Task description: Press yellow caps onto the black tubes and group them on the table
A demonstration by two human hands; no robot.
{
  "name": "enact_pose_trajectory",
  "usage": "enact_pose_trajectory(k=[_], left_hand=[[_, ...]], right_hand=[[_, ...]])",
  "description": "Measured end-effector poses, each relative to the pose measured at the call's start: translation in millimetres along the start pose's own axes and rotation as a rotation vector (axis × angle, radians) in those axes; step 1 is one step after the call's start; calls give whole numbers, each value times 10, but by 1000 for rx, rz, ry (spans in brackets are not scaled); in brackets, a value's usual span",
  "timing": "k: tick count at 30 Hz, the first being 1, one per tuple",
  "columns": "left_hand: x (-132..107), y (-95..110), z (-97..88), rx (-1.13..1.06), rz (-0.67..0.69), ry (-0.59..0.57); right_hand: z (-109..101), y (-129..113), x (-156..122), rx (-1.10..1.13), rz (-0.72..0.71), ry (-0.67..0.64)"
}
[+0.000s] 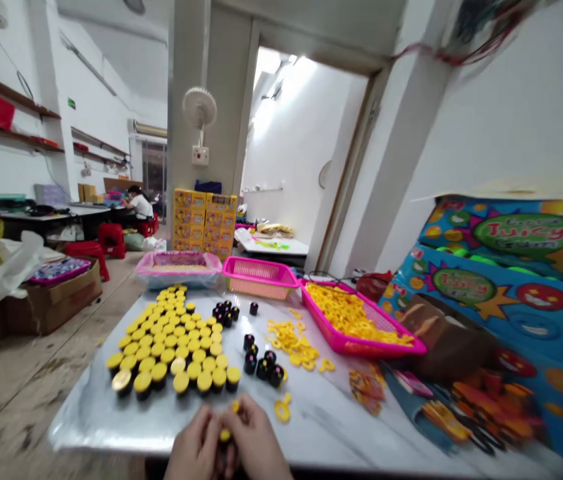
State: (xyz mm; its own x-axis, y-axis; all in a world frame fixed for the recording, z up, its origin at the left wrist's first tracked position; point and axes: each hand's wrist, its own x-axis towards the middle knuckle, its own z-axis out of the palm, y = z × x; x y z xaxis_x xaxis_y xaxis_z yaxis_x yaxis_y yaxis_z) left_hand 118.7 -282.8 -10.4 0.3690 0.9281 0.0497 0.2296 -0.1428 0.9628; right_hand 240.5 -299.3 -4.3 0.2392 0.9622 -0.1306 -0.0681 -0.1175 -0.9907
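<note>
My left hand and my right hand meet at the table's front edge, fingers closed together. Between them show small bits of a yellow plastic piece; fingers cover most of it, and I cannot tell which hand grips it more. A loose yellow ring piece with a smaller loop lies just right of my right hand. Ahead on the left stand many black cylinders with yellow tops, packed in rows. Black cylinders with small coloured marks on top cluster ahead of my right hand, beside a pile of yellow ring pieces.
A pink basket of yellow pieces stands at the right, another pink basket and a plastic-lined tub at the back. Scissors and orange pieces lie near blue printed boxes. A person sits far off.
</note>
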Motion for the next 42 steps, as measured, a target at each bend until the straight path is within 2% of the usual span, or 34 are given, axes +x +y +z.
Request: enact_pose_trajectory(k=[2, 4, 5, 6, 8, 11, 14, 18, 21, 23, 24, 28, 31, 34, 37, 42], left_hand=[[-149, 103, -60, 7, 27, -65], [-236, 225, -147, 75, 120, -46], [-245, 274, -192, 78, 121, -43], [-236, 307, -235, 60, 83, -60], [-187, 330, -303, -72, -54, -185], [-107, 308, -347, -179, -164, -281], [-25, 284, -318, -197, -198, -253], [88, 271, -238, -178, -212, -194], [62, 264, -195, -171, -210, -169], [-39, 241, -170, -134, -161, -109], [-103, 220, -155, -84, -93, -56], [-273, 87, -94, 224, 301, 152], [-251, 14, -73, 322, 398, 159], [-213, 3, -77, 334, 437, 166], [-237, 27, -91, 346, 437, 154], [-251, 73, -69, 419, 364, 71]], right_hand=[[40, -98, -103, 20, -6, 5], [34, -163, -176, 54, 19, -7], [15, -179, -196, 72, 47, -37], [-10, -189, -210, 90, 73, -68], [-68, -203, -223, 123, 123, -136], [-129, -234, -233, 147, 170, -209], [-138, -247, -231, 164, 192, -232], [-112, -223, -221, 177, 202, -193], [-102, -231, -225, 166, 188, -168], [-96, -249, -242, 182, 177, -148], [-91, -255, -255, 192, 170, -136], [-39, -214, -334, 205, 100, -58], [-5, -158, -363, 236, 12, 55], [-37, -199, -291, 248, 83, 83], [-135, -347, -124, 106, 235, -37], [-283, -507, 92, -139, 275, -317]])
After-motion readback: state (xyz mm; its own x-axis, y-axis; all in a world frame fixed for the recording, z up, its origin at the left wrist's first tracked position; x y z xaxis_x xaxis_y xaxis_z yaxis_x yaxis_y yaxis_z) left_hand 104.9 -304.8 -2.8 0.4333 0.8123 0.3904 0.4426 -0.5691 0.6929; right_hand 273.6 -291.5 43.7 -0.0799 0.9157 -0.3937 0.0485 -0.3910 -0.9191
